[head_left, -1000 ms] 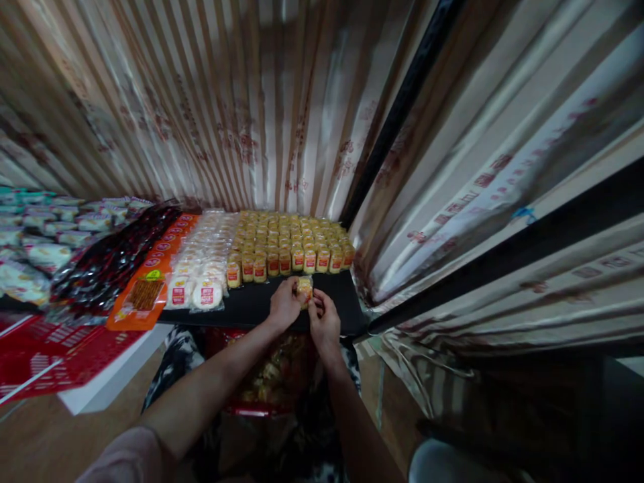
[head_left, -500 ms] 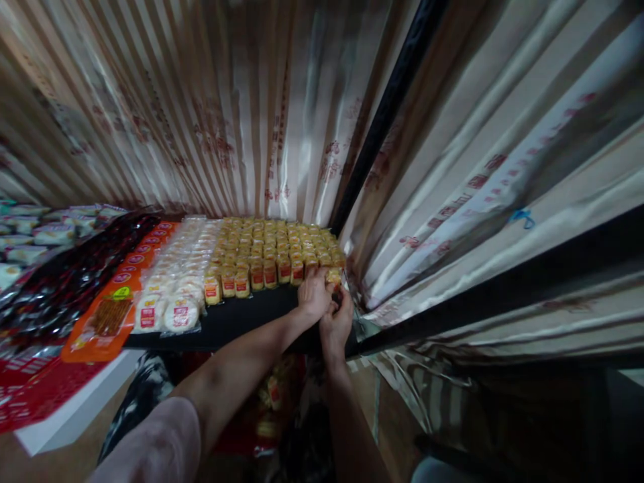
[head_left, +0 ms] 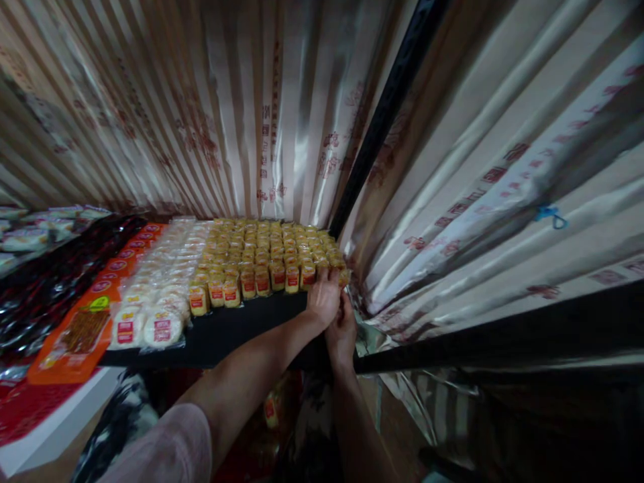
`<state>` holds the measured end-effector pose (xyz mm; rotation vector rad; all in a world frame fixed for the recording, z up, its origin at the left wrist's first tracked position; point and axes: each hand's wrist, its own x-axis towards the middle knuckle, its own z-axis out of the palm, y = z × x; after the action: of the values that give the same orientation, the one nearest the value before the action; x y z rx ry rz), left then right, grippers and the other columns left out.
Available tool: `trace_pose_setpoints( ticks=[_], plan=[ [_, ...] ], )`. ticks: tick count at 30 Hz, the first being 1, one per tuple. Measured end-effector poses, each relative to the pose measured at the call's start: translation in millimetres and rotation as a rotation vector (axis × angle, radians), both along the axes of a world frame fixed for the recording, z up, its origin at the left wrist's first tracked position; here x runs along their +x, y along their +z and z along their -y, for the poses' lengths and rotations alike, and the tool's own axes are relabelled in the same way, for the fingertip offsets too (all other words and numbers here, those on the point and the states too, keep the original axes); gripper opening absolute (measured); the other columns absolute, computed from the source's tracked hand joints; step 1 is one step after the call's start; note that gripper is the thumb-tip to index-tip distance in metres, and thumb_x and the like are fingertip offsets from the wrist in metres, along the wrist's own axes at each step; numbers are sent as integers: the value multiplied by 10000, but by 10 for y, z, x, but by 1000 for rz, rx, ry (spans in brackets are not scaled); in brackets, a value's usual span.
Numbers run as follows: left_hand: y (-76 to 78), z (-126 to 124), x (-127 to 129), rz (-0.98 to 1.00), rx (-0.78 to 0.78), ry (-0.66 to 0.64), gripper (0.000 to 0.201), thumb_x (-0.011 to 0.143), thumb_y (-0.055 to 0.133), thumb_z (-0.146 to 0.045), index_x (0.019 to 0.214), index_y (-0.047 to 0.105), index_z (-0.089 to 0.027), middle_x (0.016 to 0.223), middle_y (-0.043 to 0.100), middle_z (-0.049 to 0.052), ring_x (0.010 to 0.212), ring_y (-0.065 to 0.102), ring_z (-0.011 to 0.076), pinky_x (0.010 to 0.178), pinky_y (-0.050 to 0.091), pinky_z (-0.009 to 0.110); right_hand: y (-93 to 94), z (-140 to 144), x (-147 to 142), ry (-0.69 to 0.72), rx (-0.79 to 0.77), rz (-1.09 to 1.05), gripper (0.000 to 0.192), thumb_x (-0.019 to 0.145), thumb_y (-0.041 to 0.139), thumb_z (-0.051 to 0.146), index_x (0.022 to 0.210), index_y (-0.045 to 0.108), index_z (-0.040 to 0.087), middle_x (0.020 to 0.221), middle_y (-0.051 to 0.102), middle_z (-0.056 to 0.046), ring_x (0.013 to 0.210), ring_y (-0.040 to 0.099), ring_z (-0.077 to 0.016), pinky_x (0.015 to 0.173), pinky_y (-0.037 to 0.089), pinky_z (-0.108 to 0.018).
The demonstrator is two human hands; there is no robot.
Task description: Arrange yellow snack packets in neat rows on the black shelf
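Observation:
Tight rows of small yellow snacks in clear wrappers point(head_left: 261, 251) stand on a black shelf point(head_left: 236, 329), several with red labels facing me. At the right end of the front row, my left hand point(head_left: 323, 298) is closed, its fingers on a wrapped yellow snack point(head_left: 344, 276). My right hand point(head_left: 343, 334) is just below and to the right, touching the left. Its fingers are curled by the same snack and partly hidden, so what they hold cannot be made out.
Left of the yellow snacks lie round white wrapped crackers point(head_left: 164, 327), orange packets point(head_left: 75, 339) and dark shiny packets point(head_left: 60, 282). A black post point(head_left: 372, 141) and a printed plastic curtain point(head_left: 241, 121) stand behind. More yellow packs point(head_left: 272, 409) are below the shelf.
The view has turned slightly, so the shelf goods sit further left. Both hands remain together at the right end of the row; the left has slid a little over the packs.

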<state>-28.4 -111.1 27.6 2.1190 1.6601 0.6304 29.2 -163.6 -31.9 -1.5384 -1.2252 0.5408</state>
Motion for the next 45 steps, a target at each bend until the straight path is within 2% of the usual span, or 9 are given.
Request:
trace_pose_setpoints(
  ticks=[5, 9, 12, 18, 24, 33, 39, 42, 45],
  plan=[
    [-20, 24, -22, 51, 16, -3, 496, 872, 393, -195, 1362, 315, -202, 1208, 462, 128, 816, 616, 198, 699, 498, 289, -34, -26, -14, 3, 35, 48, 572, 765, 453, 285, 1312, 429, 116, 1306, 505, -152, 1206, 465, -244, 1022, 348, -399],
    [-37, 103, -118, 128, 7, 26, 392, 879, 372, -185, 1268, 424, -168, 1178, 488, 116, 886, 596, 180, 789, 494, 273, -103, -53, 7, -14, 52, 83, 541, 792, 385, 271, 1304, 443, 106, 1339, 477, -149, 1247, 429, -226, 1053, 321, -415],
    [-131, 145, -183, 177, 10, 9, 341, 863, 360, -145, 1173, 503, -153, 1142, 520, 100, 943, 577, 171, 876, 469, 260, -132, -61, 13, -29, 50, 102, 525, 810, 352, 256, 1302, 448, 98, 1342, 474, -150, 1255, 419, -220, 1061, 313, -424],
    [-311, 138, -238, 296, 77, -77, 430, 829, 359, -104, 1235, 493, -149, 1184, 527, 86, 1072, 526, 158, 994, 403, 246, -145, -55, -20, -40, 86, 157, 499, 848, 355, 279, 1312, 448, 120, 1348, 472, -139, 1255, 422, -212, 1062, 324, -410],
    [-387, 91, -245, 310, 90, -163, 450, 799, 369, -81, 1205, 537, -174, 1129, 553, 54, 1023, 544, 134, 974, 434, 240, -166, -73, -34, -50, 84, 270, 502, 890, 342, 328, 1345, 403, 125, 1353, 464, -150, 1261, 418, -214, 1047, 347, -430],
    [-423, 90, -298, 371, 109, -170, 443, 764, 377, -50, 1145, 575, -158, 1111, 544, 59, 1005, 554, 130, 954, 451, 226, -153, -74, -52, -68, 104, 399, 438, 878, 386, 312, 1260, 490, 127, 1312, 447, -179, 1234, 418, -253, 994, 395, -458],
    [-418, 455, -505, 407, 135, -125, 321, 756, 402, -54, 960, 619, -176, 1004, 574, 47, 933, 569, 134, 887, 479, 242, -125, -86, -21, -98, 136, 433, 443, 837, 332, 219, 1223, 505, 89, 1180, 528, -193, 1147, 477, -260, 959, 408, -472],
    [-504, 810, -738, 419, 147, -117, 297, 755, 389, -45, 891, 614, -185, 937, 577, 44, 889, 568, 132, 836, 485, 243, -24, -31, -67, -93, 165, 424, 416, 819, 353, 217, 1171, 541, 101, 1107, 575, -168, 1079, 526, -251, 946, 416, -462],
    [-607, 1266, -1046, 418, 150, -172, 268, 771, 381, -66, 845, 614, -174, 898, 587, 53, 828, 566, 131, 767, 484, 238, 126, 189, -205, -11, 122, 264, 376, 838, 407, 275, 1161, 542, 137, 1028, 619, -120, 951, 592, -214, 856, 476, -402]
  ],
)
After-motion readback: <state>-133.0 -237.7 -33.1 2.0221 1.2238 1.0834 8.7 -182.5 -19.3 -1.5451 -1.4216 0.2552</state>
